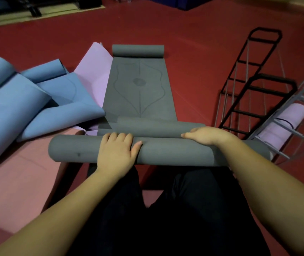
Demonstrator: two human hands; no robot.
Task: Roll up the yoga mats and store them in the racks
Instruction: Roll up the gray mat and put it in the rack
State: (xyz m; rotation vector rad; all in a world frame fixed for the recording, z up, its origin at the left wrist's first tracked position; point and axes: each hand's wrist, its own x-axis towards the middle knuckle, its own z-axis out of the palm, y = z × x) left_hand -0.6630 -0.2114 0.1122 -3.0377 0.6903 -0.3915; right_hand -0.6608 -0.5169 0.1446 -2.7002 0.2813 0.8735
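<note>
Left hand point(117, 151) and right hand point(205, 135) lay flat, fingers straight, pressing the rolled near end of the grey mat point(138, 85); no curled grip. Beyond the hands the mat ran flat along the floor point(193, 52), far end curled. Right of the right hand: black rack point(247, 78), grey rack point(295, 115) holding a rolled pink mat point(284, 124). Blue mats point(27, 100) lay left.

The red floor point(193, 58) holds everything here. A long grey mat point(138, 89) lies flat on it, running away from the two hands, with its far end curled into a roll. Left of the hands, a pink mat point(14, 178) lies flat on the floor. Further left and ahead, blue mats point(18, 108) lie in a loose heap, with a purple mat point(92, 74) beside them. Right of the hands, a black rack point(247, 84) and a grey rack point(298, 111) stand on the floor.
</note>
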